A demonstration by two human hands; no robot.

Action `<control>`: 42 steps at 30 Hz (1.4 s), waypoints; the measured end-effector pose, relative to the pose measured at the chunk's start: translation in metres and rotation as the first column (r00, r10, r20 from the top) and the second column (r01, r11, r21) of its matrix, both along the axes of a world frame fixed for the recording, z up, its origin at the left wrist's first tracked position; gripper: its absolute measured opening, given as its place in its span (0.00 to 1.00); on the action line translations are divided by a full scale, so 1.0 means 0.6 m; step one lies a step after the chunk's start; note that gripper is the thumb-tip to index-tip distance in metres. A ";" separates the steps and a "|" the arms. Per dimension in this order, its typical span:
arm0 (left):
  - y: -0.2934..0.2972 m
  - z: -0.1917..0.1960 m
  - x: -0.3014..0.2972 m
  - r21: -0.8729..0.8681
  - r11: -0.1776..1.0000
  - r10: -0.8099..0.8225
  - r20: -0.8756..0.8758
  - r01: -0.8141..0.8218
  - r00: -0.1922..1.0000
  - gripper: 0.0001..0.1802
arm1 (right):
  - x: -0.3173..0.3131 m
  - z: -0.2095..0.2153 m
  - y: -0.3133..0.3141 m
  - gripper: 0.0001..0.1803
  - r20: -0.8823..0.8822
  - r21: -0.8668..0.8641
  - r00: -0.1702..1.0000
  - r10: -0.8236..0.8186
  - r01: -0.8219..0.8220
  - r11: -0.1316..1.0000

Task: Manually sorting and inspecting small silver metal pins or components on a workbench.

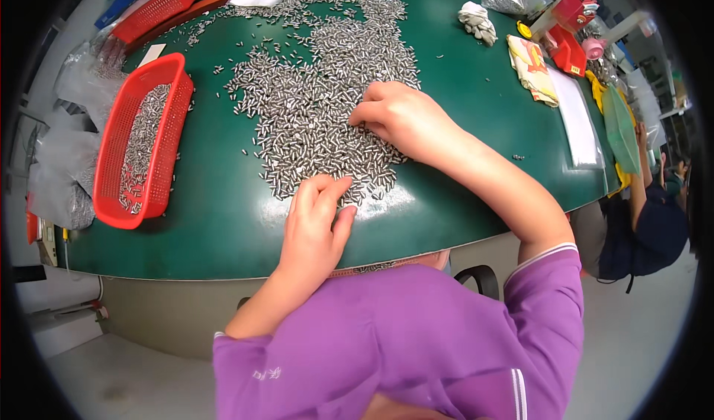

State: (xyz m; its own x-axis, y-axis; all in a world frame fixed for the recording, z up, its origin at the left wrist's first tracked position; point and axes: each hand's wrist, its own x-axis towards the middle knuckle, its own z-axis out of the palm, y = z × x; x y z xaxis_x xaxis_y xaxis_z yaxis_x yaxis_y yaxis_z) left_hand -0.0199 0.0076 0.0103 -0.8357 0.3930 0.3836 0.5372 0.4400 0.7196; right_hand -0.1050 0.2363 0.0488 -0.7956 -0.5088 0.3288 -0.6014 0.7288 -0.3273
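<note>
A wide heap of small, shiny metal pins [320,115] spreads over the green table [230,234]. My left hand [311,223] rests at the heap's near edge, its thumb and forefinger apart with a few pins lying between and beside them. Farther to the right, my right hand [409,123] reaches into the heap with its fingers bent and drawn together. Its fingertips are down among the pins, and whatever they may pinch is hidden. To the left stands a long red plastic basket [178,108], partly filled with the same kind of pins.
Another red basket [163,7] sits at the far left. Clear plastic bags [71,156] crowd the left edge. A white glove [477,23], a patterned packet [532,69] and a white plastic sheet [579,123] lie at right. Another person [643,223] is beyond the right edge.
</note>
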 end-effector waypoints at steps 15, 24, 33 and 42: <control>-0.009 0.002 -0.005 0.003 0.999 -0.037 0.034 0.037 0.999 0.24 | -0.060 0.024 -0.006 0.12 0.207 0.161 0.968 0.143 -0.178 0.971; -0.007 -0.002 -0.006 -0.015 1.000 -0.020 -0.006 0.020 1.000 0.23 | -0.048 0.005 0.007 0.12 0.184 0.049 0.981 0.065 -0.076 0.996; -0.004 -0.004 -0.005 0.042 0.999 0.020 0.038 -0.021 0.999 0.18 | -0.036 -0.016 0.012 0.09 0.100 -0.034 0.995 0.029 -0.026 0.999; -0.003 -0.002 -0.004 0.031 0.999 0.022 0.032 -0.023 0.999 0.19 | -0.032 -0.030 0.023 0.06 -0.047 -0.317 0.999 0.022 -0.036 0.948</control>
State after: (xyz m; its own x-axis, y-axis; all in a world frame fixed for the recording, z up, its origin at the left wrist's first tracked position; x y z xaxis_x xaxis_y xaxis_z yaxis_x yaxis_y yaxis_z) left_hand -0.0224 0.0057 0.0091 -0.8563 0.3619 0.3686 0.5040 0.4286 0.7499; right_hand -0.1241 0.2502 0.0307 -0.7641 -0.3953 0.5098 -0.6388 0.5733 -0.5130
